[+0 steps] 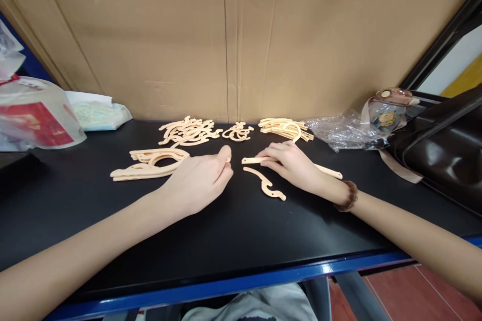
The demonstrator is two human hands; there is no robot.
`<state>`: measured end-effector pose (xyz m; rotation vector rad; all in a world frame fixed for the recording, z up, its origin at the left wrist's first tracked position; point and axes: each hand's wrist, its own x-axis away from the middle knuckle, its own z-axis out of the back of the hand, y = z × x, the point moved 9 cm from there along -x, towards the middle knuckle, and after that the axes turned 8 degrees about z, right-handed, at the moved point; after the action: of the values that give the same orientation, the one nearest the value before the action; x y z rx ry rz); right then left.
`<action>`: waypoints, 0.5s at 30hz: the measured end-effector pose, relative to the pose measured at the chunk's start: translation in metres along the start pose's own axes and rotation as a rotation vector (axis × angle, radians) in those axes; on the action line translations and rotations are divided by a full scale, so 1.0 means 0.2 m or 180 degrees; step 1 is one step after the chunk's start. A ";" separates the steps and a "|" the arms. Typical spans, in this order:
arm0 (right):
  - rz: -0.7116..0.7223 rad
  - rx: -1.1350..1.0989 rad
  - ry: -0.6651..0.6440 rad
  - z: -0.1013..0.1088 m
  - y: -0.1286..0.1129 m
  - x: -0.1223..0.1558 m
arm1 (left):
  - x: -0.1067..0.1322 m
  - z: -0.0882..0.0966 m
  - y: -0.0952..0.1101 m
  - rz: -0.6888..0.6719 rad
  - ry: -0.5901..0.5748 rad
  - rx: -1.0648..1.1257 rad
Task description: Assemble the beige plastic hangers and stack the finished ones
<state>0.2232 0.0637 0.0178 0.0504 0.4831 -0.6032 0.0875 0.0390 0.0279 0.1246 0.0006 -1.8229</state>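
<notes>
My left hand (201, 180) is closed in a pinch, with the tip of a peach plastic piece showing by the thumb; the fingers hide the rest. Just behind it lie assembled folding hangers (131, 173), stacked flat. My right hand (291, 165) grips a straight peach hanger bar (254, 160), whose far end with a hole sticks out past the wrist. A curved hook (297, 133) rises behind the right fingers; whether it joins the bar is hidden. On the table below that hand lies a loose wavy hanger arm (269, 188).
At the back sit a pile of hanger arms (188, 130), several small hooks (238, 132) and a stack of straight bars (278, 128). Clear plastic wrap (344, 130) and a black bag (444, 135) are right. Tissue packs (98, 113) stand left, before a cardboard wall (241, 40).
</notes>
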 end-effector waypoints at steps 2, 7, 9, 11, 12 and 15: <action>0.0066 0.0020 0.0054 0.02 -0.03 -0.01 | 0.00 0.00 0.00 0.0034 0.0075 -0.0053; 0.0311 0.0112 0.0168 0.06 -0.12 -0.02 | -0.02 -0.01 -0.01 0.0014 0.0163 0.0164; 0.0424 0.0136 0.0207 0.07 -0.15 -0.02 | -0.02 -0.03 -0.02 -0.0049 0.0114 0.0339; 0.0521 0.0197 0.0223 0.08 -0.17 -0.02 | -0.02 -0.03 -0.01 -0.0122 0.0086 0.0500; 0.0569 0.0241 0.0225 0.08 -0.18 -0.02 | -0.02 -0.03 -0.01 -0.0151 0.0079 0.0547; 0.0714 0.0346 0.0261 0.09 -0.20 -0.01 | -0.02 -0.03 0.00 -0.0202 0.0105 0.0533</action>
<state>0.2071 0.0288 0.0376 0.2303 0.5157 -0.4077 0.0891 0.0426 0.0227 0.2756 -0.1265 -1.8827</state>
